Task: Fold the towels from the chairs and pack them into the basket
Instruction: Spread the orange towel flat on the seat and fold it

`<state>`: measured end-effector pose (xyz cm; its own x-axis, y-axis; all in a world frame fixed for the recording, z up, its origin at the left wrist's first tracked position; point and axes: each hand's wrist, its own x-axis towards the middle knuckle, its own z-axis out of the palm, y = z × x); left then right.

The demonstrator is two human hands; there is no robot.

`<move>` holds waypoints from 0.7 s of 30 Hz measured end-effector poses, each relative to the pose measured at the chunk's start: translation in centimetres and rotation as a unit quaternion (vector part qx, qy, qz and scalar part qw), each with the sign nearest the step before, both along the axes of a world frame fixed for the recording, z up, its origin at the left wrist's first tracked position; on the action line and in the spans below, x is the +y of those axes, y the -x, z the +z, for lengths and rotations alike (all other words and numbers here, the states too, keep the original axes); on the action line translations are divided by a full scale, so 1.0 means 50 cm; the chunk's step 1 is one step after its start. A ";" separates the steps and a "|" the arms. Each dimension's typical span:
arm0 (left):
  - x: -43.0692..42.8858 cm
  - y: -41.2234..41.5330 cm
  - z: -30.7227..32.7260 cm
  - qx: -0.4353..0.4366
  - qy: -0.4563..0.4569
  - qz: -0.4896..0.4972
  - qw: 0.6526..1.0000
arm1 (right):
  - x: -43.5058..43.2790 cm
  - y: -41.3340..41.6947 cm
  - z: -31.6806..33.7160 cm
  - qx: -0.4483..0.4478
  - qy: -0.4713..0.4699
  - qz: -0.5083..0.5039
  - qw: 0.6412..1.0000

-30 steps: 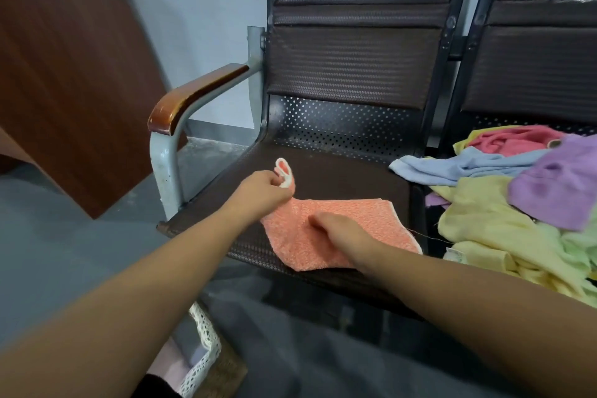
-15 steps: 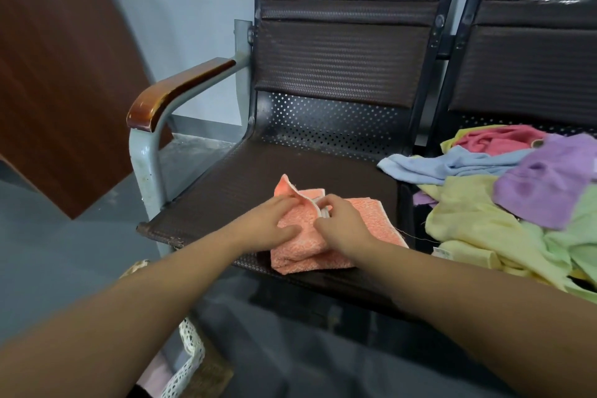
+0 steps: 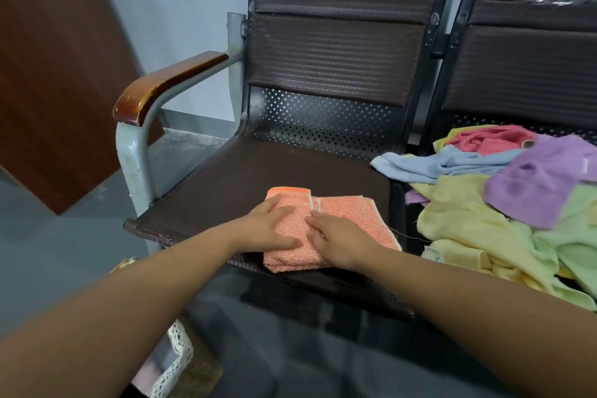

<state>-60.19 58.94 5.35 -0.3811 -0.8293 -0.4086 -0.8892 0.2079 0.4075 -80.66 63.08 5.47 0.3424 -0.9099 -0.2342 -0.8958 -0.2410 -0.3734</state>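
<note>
On the front of the dark brown woven-mesh chair (image 3: 258, 178) with its wooden armrest lies the towel being folded. The neighbouring seat to the right carries a loose heap of unfolded towels (image 3: 468, 223) (yellow, green, purple, blue and pink), with the blue one reaching over onto the first seat. The orange terry towel (image 3: 350, 213) lies folded, its left part doubled over. The left hand (image 3: 268, 226) presses flat on the doubled part, fingers straight. The right hand (image 3: 339, 239) rests just beside it on the towel, fingers extended, gripping nothing. Low at the left, the lace-trimmed rim of a basket (image 3: 179, 352) shows, mostly hidden by the forearm.
</note>
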 end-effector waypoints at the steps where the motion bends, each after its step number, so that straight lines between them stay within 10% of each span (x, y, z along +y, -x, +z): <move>1: 0.002 0.003 0.002 0.007 0.017 0.026 0.999 | 0.000 0.002 0.005 0.006 0.003 -0.008 1.000; 17: 0.006 -0.039 0.083 0.298 -0.096 0.428 0.848 | -0.001 -0.102 -0.007 -0.051 -0.094 -0.039 0.993; 21: 0.011 -0.033 0.109 0.313 -0.053 0.433 0.844 | -0.013 -0.131 0.021 -0.271 -0.192 -0.148 0.932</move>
